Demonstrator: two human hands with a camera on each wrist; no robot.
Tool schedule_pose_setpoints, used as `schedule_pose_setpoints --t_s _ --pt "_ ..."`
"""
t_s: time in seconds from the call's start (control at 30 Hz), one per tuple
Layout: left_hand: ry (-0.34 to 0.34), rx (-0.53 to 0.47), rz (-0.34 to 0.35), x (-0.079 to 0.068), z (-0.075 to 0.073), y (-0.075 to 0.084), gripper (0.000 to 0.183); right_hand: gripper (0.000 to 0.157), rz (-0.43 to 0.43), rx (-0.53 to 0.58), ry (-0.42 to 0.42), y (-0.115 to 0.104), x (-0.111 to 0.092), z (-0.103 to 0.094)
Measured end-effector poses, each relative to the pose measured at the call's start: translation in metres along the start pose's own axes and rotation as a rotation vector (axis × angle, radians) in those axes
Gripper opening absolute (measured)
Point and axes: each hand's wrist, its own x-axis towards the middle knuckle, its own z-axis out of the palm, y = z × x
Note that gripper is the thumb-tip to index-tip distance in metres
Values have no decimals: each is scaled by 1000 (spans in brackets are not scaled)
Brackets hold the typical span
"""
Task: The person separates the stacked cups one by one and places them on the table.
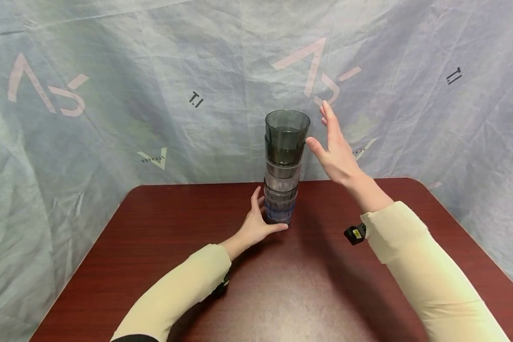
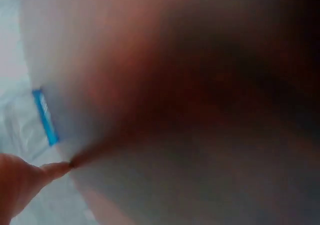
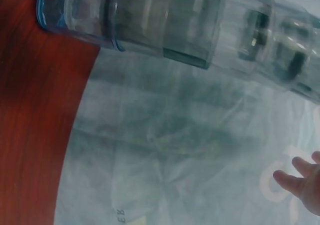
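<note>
A tall stack of clear tumblers [image 1: 282, 180] stands upright on the table, dark grey at the top, paler in the middle, bluish at the base. Around the lower left of the stack, my left hand [image 1: 256, 223] has its thumb and fingers spread, the thumb lying low in front of the base. In the left wrist view, the thumb [image 2: 35, 180] shows a gap to the blue base of the stack [image 2: 45, 117]. My right hand [image 1: 335, 152] is raised beside the top tumbler, fingers extended upward and thumb pointing at its side. The right wrist view shows the stack [image 3: 190, 25] sideways.
The dark red wooden table [image 1: 188, 209] has rounded far corners. Behind it hangs a grey-white cloth [image 1: 222, 57] with pink and black printed marks. A small black device [image 1: 355, 234] is worn at the right sleeve [image 1: 397, 232].
</note>
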Motion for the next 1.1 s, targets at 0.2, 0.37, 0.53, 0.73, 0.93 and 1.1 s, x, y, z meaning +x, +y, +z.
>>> schedule_pose_setpoints --t_s 0.2,0.37,0.53,0.73,0.93,1.1 --pt "18 -5 5 -5 9 1 118 98 -14 95 -8 1 2 13" --pt "26 66 37 -4 9 2 108 100 -9 155 -27 0 3 21" --pt "18 103 34 -5 9 3 99 99 -25 183 -37 -1 3 28" --pt "8 101 42 -4 12 6 96 97 -47 216 -30 -6 2 32" --pt "2 110 43 -3 14 6 94 87 -49 246 12 -36 -5 28" --pt "-5 116 45 -3 13 4 93 81 -51 278 17 -45 -7 28"
